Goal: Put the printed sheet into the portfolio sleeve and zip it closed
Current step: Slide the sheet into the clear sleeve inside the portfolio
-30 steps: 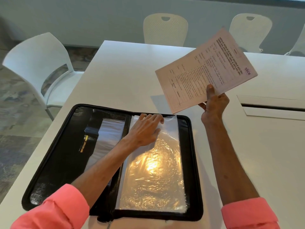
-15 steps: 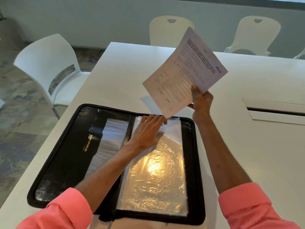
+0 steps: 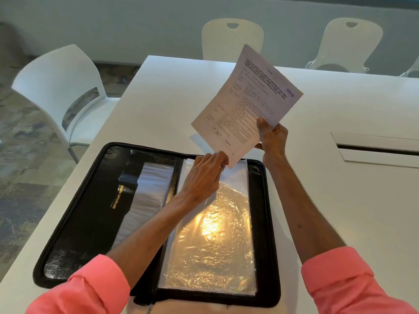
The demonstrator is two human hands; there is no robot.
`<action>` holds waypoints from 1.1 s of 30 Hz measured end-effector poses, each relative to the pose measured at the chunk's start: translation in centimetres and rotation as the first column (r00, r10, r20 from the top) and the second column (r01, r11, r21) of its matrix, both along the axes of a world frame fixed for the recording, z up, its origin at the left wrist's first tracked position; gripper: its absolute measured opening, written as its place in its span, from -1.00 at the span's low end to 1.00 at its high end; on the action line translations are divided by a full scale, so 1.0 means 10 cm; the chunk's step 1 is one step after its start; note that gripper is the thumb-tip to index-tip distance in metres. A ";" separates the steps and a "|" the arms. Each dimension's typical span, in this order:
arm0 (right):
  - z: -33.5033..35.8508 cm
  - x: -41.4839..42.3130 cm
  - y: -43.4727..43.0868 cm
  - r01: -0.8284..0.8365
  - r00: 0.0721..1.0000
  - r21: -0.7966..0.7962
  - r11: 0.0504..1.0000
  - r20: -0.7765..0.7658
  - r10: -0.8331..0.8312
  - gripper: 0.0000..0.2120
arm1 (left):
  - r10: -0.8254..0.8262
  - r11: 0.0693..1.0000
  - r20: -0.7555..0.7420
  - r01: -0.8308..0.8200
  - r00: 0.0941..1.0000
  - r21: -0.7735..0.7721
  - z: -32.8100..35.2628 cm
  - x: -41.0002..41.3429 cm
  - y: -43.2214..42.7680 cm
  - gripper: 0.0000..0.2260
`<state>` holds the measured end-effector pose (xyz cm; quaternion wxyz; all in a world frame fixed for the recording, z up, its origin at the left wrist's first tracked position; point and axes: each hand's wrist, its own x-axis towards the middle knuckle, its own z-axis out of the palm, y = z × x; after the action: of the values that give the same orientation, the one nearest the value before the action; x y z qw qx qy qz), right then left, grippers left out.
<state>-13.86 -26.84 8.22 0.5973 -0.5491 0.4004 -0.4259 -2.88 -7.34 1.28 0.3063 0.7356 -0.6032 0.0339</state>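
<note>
Table (image 3: 340,200): white, smooth, wide, with a long dark slot (image 3: 376,149) in a flat panel at the right side.
Chairs: white plastic; one (image 3: 61,91) at the left edge of the table, two (image 3: 232,39) (image 3: 352,41) behind the far edge, each with a small handle hole at the top.
Wall (image 3: 113,23): plain, pale grey-green.
Floor (image 3: 20,177): carpet, grey with blurred dark patches.
Light: bright, soft.

The portfolio (image 3: 74,223) is black with gold letters, the sheet (image 3: 244,105) white with dark print, the sleeves (image 3: 340,275) pink, the table (image 3: 340,200) white.
</note>
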 end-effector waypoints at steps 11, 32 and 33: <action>-0.01 -0.11 -0.18 -0.282 0.941 -0.025 0.959 -0.205 0.271 -0.78 | 0.024 0.999 0.004 -0.024 1.000 0.041 -0.02 0.18 -0.05 -0.81; -0.18 -0.05 -0.46 -0.353 0.919 0.129 0.927 -0.139 0.369 -0.82 | 0.150 0.962 0.184 -0.187 0.971 0.198 0.00 0.91 0.22 -0.86; -0.18 -0.05 -0.47 -0.348 0.921 0.134 0.928 -0.135 0.365 -0.81 | 0.149 0.964 0.183 -0.184 0.972 0.191 0.00 0.91 0.23 -0.86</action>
<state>-14.38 -31.56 6.45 0.6600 -0.6118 0.3617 -0.2433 6.21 -5.04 1.25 0.1724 0.8063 -0.5629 0.0582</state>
